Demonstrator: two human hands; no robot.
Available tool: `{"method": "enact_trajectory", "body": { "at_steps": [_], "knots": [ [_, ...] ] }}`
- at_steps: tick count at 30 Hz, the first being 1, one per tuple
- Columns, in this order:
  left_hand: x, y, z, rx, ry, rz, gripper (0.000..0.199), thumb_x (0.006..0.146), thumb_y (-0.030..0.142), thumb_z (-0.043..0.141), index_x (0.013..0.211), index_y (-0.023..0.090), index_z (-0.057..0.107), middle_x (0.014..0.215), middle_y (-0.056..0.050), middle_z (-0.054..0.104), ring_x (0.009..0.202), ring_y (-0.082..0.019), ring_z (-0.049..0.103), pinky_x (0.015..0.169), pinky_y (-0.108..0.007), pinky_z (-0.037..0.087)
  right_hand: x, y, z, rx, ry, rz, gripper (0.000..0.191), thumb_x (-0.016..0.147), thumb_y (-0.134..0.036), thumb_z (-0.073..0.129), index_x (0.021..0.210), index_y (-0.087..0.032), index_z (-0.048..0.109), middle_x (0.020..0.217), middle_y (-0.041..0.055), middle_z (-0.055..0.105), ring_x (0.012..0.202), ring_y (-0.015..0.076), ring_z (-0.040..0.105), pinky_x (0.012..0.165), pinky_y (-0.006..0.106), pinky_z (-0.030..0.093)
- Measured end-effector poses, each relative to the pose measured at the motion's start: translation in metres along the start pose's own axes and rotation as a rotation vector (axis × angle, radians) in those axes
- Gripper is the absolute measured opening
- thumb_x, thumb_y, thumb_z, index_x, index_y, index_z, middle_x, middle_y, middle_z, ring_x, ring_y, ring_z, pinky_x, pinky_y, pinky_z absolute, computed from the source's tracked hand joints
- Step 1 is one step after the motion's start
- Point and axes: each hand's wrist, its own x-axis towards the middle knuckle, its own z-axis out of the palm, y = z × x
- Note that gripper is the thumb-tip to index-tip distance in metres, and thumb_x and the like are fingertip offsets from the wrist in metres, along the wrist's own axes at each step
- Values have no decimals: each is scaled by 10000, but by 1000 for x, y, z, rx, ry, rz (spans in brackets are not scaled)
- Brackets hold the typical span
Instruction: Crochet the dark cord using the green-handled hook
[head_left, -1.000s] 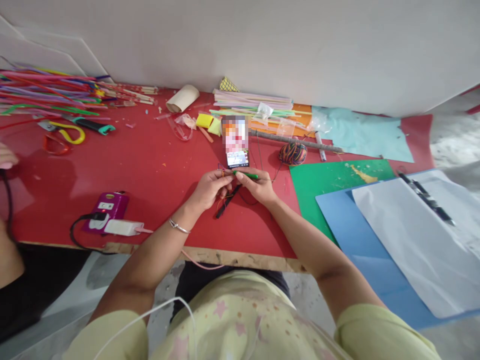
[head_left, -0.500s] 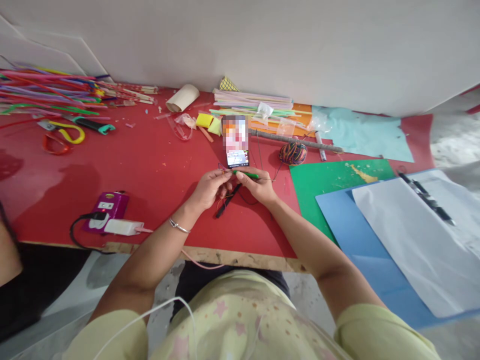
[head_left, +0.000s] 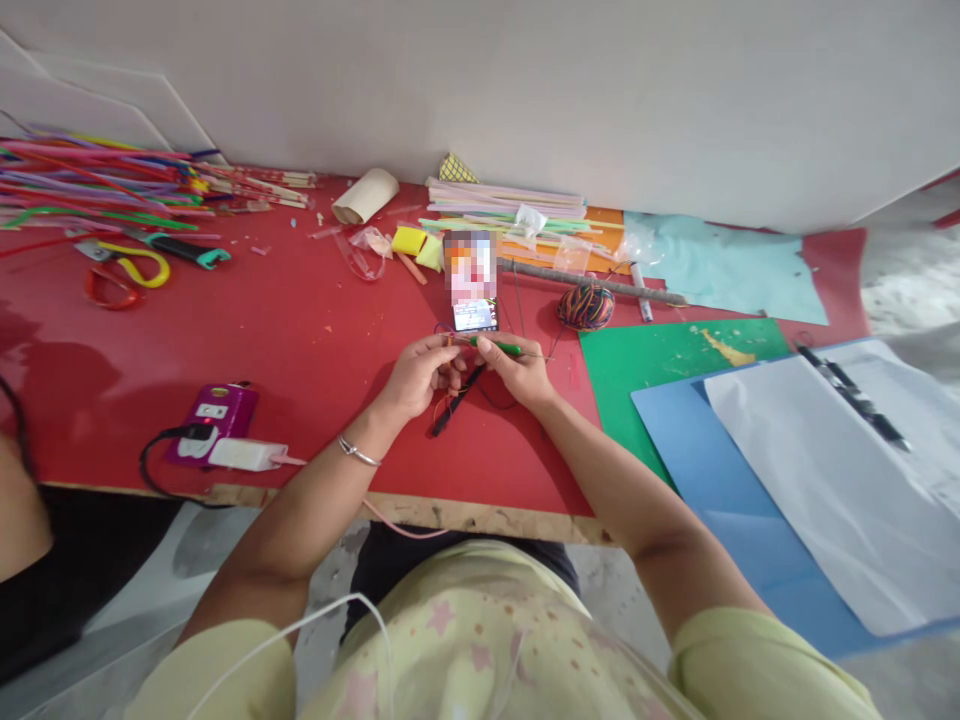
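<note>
My right hand (head_left: pixel 519 370) is closed round the green handle of a crochet hook (head_left: pixel 504 346), whose thin shaft points left. My left hand (head_left: pixel 420 375) pinches dark multicoloured yarn (head_left: pixel 450 342) at the hook's tip; the small stitches are hard to make out. A loose strand hangs below the fingers. The multicoloured yarn ball (head_left: pixel 586 307) sits to the right, with a strand leading toward my right hand. Just beyond my hands a phone (head_left: pixel 475 314) stands upright with its screen lit. Under them lies a black pen-like stick (head_left: pixel 448 412) on the red table surface (head_left: pixel 315 330).
A purple power adapter (head_left: pixel 225 415) with a plugged-in charger (head_left: pixel 247 455) is at left. Scissors (head_left: pixel 142 265) and pipe cleaners (head_left: pixel 97 180) lie farther back. A grey stick (head_left: pixel 600 282) lies behind the yarn ball. A blue folder (head_left: pixel 712 480) with papers covers the right side.
The hook has shifted slightly right with my right hand, and more of its shaft shows between my hands. My left fingers have moved slightly. At far left, another person's arm has shifted.
</note>
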Motion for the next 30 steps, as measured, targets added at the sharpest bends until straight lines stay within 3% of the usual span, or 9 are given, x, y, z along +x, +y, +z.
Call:
{"method": "enact_trajectory", "body": {
  "at_steps": [6,10,16,23,30],
  "knots": [
    [0,3,1,-42,46,8,381,736,350,767,1048,138,713,887,-50,727,644,-139,679,431,-214,480,1,8,-2,-18,42,23,489,847,-635,759,1037,-192,839,682,12,731,633,138,634,622,276,539],
    [1,1,0,-74,111,88,286,738,333,739,949,146,694,789,-41,704,718,-179,705,439,-213,493,1,10,-2,25,46,16,436,846,-591,782,1015,-193,838,681,6,727,625,127,613,619,271,519],
    [2,1,0,-133,153,121,246,749,341,730,908,163,669,740,-17,673,693,-181,702,419,-212,486,1,10,-2,4,44,27,462,845,-620,765,1017,-197,837,686,9,723,634,135,613,626,282,521],
    [4,-1,2,-95,169,121,290,749,348,824,926,160,692,740,5,685,522,-95,591,429,-215,476,1,8,-1,28,48,37,471,832,-622,778,1005,-188,837,679,14,723,634,140,612,622,288,515],
    [5,-3,0,-112,184,114,349,791,427,786,999,161,696,784,-18,712,509,-128,630,394,-235,472,1,8,0,38,52,25,449,844,-604,777,1003,-188,838,688,15,725,639,135,615,627,283,515]
  ]
}}
